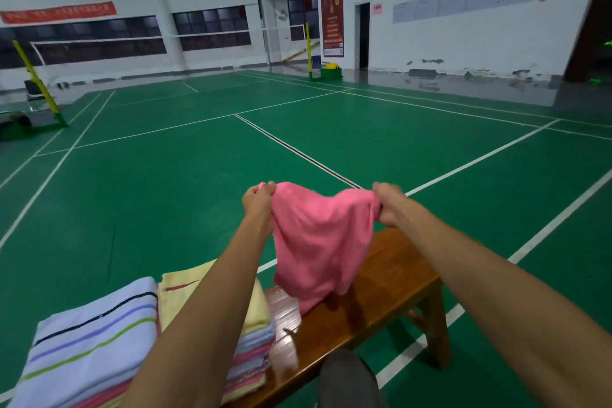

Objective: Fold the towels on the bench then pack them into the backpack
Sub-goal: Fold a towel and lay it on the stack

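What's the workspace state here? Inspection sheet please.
Surface: wooden bench, glossy, standing on the green court floor.
Job's things: pink towel held up, lower end touching the bench; two stacks of folded towels, striped blue towel on top of one, yellow towel on the other. Backpack: nothing seen.
Clutter: nothing seen.
Grippers: left hand and right hand each pinch an upper corner of the pink towel.
Cables: nothing seen.
Surroundings: badminton net, yellow posts, white walls.
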